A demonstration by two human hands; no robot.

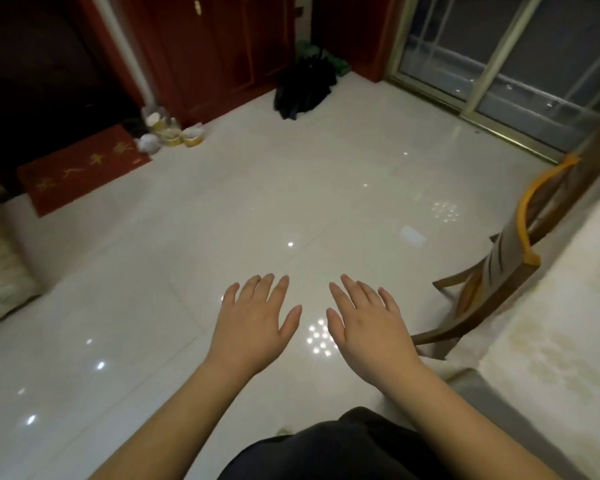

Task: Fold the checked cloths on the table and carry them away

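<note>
My left hand (255,322) and my right hand (366,327) are held out side by side, palms down, above a glossy white tiled floor (222,220). Both hands are empty, with the fingers spread. No checked cloth shows in this view. The table (561,323), covered with a pale patterned cover, runs along the right edge, to the right of my right hand.
A wooden chair (499,275) stands tucked against the table at the right. A red doormat (80,171) lies far left, with small jars (168,131) beside it. A dark bag (305,88) sits by the red cabinets at the back. A glass sliding door (506,60) is at the top right.
</note>
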